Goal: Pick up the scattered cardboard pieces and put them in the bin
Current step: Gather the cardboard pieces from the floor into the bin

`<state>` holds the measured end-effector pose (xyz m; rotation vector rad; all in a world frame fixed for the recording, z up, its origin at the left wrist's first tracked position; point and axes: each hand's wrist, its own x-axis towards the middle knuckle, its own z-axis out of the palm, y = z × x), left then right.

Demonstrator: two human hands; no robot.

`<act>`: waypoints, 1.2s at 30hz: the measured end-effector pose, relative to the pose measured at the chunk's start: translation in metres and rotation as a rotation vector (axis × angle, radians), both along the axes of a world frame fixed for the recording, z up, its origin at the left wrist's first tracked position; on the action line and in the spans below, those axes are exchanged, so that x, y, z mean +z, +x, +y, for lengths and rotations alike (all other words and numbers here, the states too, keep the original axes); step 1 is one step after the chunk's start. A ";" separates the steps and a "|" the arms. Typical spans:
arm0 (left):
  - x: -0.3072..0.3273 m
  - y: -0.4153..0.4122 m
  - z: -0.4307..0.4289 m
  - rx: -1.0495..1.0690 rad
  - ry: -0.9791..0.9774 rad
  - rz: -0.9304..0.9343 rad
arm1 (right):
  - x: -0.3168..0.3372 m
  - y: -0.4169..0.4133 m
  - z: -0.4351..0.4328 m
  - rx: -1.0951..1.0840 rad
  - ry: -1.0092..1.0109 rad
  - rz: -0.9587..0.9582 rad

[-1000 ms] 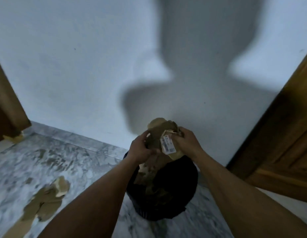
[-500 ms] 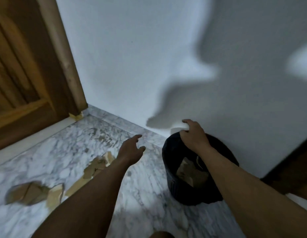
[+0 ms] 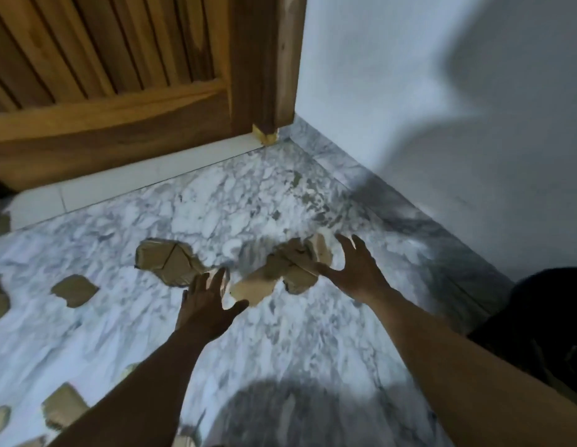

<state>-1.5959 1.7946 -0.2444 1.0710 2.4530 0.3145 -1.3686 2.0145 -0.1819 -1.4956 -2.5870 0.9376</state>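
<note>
My spread, empty left hand point(image 3: 206, 304) and right hand point(image 3: 355, 272) hovered over cardboard pieces point(image 3: 280, 269); loose scraps could slip my grasp.

Spotted tan-brown cardboard pieces point(image 3: 171, 262), white floor point(image 3: 264, 343) veined with grey marbling, black bin point(image 3: 545, 304), honey-brown slatted door point(image 3: 103, 75), pale bluish-white wall point(image 3: 409, 75)

Torn cardboard pieces point(image 3: 282, 269) are scattered on the marble floor point(image 3: 280, 343); the left hand point(image 3: 205, 306) and right hand point(image 3: 356, 269) are spread open above them.
</note>
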 end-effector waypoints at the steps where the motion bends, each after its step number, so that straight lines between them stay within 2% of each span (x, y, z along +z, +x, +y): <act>1: -0.013 -0.009 -0.004 0.028 -0.001 0.016 | -0.016 -0.009 0.007 0.055 -0.019 -0.077; 6: -0.064 -0.082 -0.001 0.046 -0.044 0.113 | -0.089 -0.054 0.054 0.176 0.002 -0.305; 8: -0.078 -0.118 -0.001 0.040 -0.076 0.142 | -0.112 -0.076 0.060 0.210 0.000 -0.293; 11: -0.095 -0.144 0.008 0.029 -0.142 0.088 | -0.142 -0.112 0.044 0.335 -0.014 -0.271; 14: -0.098 -0.148 0.021 -0.012 -0.149 0.147 | -0.158 -0.144 0.013 0.540 0.116 -0.246; 17: -0.085 -0.160 0.032 -0.056 -0.203 0.199 | -0.161 -0.161 -0.009 0.680 0.240 -0.240; 19: -0.074 -0.173 0.042 -0.101 -0.248 0.176 | -0.160 -0.171 -0.011 0.684 0.278 -0.214; 24: -0.065 -0.185 0.062 -0.148 -0.390 0.029 | -0.152 -0.181 -0.011 0.658 0.209 -0.209; 27: -0.062 -0.189 0.061 -0.119 -0.344 0.030 | -0.146 -0.179 -0.013 0.713 0.153 -0.246; 31: -0.058 -0.182 0.054 -0.066 -0.373 0.160 | -0.138 -0.172 -0.020 0.792 0.138 -0.319; 36: -0.053 -0.173 0.037 -0.004 -0.378 0.034 | -0.131 -0.164 -0.030 0.821 0.270 -0.271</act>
